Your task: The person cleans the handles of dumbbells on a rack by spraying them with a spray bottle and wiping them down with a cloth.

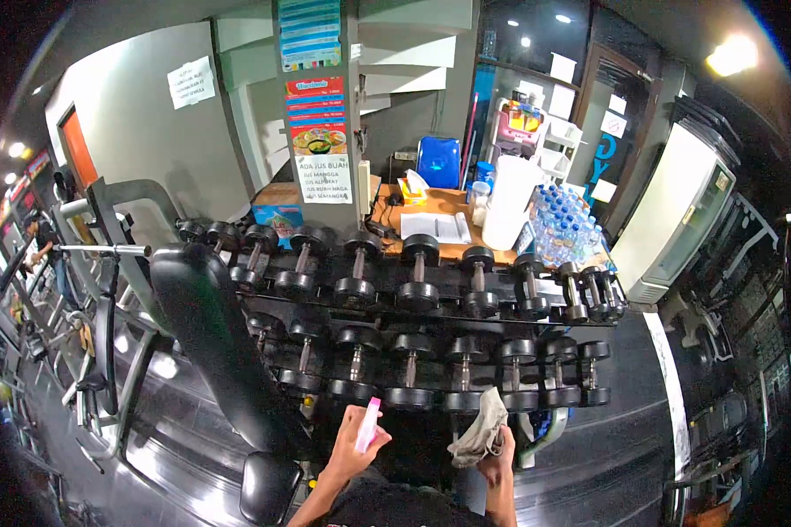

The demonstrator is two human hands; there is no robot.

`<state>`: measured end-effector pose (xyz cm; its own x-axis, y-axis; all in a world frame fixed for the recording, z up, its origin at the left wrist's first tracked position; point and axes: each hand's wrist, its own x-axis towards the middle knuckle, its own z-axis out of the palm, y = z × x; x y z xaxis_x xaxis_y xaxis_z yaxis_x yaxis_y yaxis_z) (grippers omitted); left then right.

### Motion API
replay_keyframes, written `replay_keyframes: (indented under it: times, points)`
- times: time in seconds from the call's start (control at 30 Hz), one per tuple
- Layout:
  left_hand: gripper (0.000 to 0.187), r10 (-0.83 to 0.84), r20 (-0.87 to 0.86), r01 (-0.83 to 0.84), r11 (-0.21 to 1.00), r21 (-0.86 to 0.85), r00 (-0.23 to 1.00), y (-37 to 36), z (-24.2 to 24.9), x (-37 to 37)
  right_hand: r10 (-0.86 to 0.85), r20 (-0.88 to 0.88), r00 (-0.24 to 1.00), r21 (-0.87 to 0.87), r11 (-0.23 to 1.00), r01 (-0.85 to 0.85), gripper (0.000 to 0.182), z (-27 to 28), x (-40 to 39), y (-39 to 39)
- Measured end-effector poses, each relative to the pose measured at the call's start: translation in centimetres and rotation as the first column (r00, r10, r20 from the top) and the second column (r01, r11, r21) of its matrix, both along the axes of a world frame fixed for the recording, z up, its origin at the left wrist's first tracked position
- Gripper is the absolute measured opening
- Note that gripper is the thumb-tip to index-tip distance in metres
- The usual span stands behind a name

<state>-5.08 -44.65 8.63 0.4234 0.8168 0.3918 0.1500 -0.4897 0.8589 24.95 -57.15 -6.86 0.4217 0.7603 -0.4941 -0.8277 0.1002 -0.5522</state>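
My left hand [350, 446] is wrapped round a slim pale-pink bottle [367, 427] with a brighter pink top, held upright and slightly tilted. A crumpled grey-beige cloth [480, 432] is gripped in my right hand [499, 458], its upper end pointing up and its lower folds hanging to the left. Both hands are low in the view, just in front of the lower row of black dumbbells [412, 358]. The cloth's top overlaps the end of one dumbbell in this view. Behind is an upper row of dumbbells [419, 270] on the same rack.
A black padded bench [211, 325] rises close on the left. Beyond the rack, a wooden desk [453, 204] carries an open book [435, 227], a tissue box [412, 187] and several water bottles [562, 220]. At right stands a white fridge [677, 211]. A person [48, 255] is far left.
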Motion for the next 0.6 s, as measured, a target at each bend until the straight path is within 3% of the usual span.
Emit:
replay_keyframes:
  times: [0.07,0.13,0.17,0.3,0.33,0.43,0.47,0.53,0.6]
  points:
    - [0.041,0.031,0.001,-0.031,0.998,0.055,1.0,0.5,-0.3,0.5,0.021,-0.006,1.0,0.025,0.999,-0.02,0.041,0.6,-0.2,1.0]
    - [0.044,0.059,0.0,-0.059,0.997,-0.059,0.998,0.4,-0.3,0.9,0.025,-0.101,0.995,0.057,0.998,-0.02,0.041,4.9,-1.6,1.9]
    - [0.044,0.047,0.11,-0.019,0.969,-0.247,0.993,0.2,-0.1,1.2,0.055,-0.114,0.992,0.099,0.994,-0.044,0.042,5.5,-1.7,2.4]
    - [0.041,0.091,0.171,-0.041,0.961,-0.275,0.981,2.1,-3.0,1.8,0.063,-0.041,0.997,0.006,0.998,-0.063,0.043,4.8,-1.0,4.0]
    - [0.041,0.082,0.165,-0.034,0.96,-0.278,0.983,2.8,-3.4,2.1,0.134,-0.049,0.99,0.049,0.99,-0.132,0.046,5.7,-1.0,4.7]
    - [0.032,0.061,0.375,0.08,0.934,-0.349,0.925,4.8,-3.2,3.3,0.313,-0.098,0.945,0.181,0.939,-0.293,0.057,8.6,-0.6,7.6]
    - [0.032,0.055,0.374,0.089,0.93,-0.357,0.926,5.9,-3.2,4.1,0.303,-0.101,0.948,0.173,0.943,-0.283,0.057,7.5,0.0,8.6]
    - [0.029,0.091,0.403,0.084,0.914,-0.397,0.911,8.3,-3.5,5.4,0.107,-0.148,0.983,0.075,0.993,-0.097,0.057,5.3,1.0,11.7]
    - [0.026,0.085,0.388,0.078,0.919,-0.386,0.918,11.3,-4.1,6.6,0.129,-0.208,0.97,0.131,0.986,-0.103,0.057,6.0,1.9,14.1]
